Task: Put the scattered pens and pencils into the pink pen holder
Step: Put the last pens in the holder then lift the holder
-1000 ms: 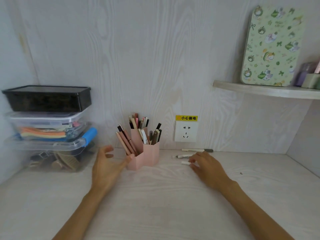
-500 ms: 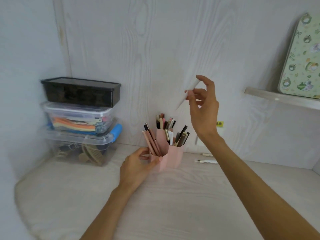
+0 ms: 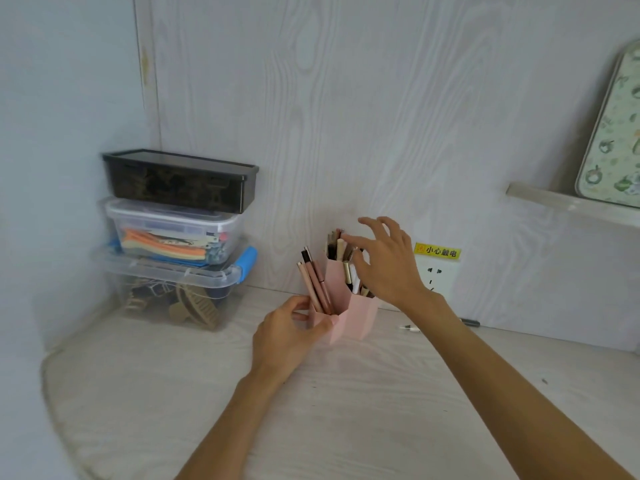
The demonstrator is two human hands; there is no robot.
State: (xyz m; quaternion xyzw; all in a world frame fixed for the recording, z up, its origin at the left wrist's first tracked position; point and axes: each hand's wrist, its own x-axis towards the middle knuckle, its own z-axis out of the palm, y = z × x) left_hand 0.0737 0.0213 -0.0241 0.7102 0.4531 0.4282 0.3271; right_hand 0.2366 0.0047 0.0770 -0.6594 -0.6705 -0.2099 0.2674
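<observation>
The pink pen holder [image 3: 362, 315] stands on the pale desk near the back wall, with several pens and pencils [image 3: 317, 285] sticking out of its compartments. My left hand [image 3: 289, 336] grips the holder's lower left side. Just above the right compartments hovers my right hand [image 3: 384, 265], fingers spread and nothing visible in them. Behind my right forearm, two pens lie on the desk by the wall: a white one [image 3: 409, 328] and a dark-tipped one [image 3: 471, 322], both partly hidden.
Three stacked plastic boxes [image 3: 176, 237] stand at the back left corner. A wall socket [image 3: 438, 277] with a yellow warning label sits behind the holder. At upper right, a shelf [image 3: 568, 204] carries a patterned green tin [image 3: 613, 133].
My right hand picked a white pen off the desk, lifted it, then came down over the holder; the pen is no longer in its fingers. My left hand closed on the holder's side.
</observation>
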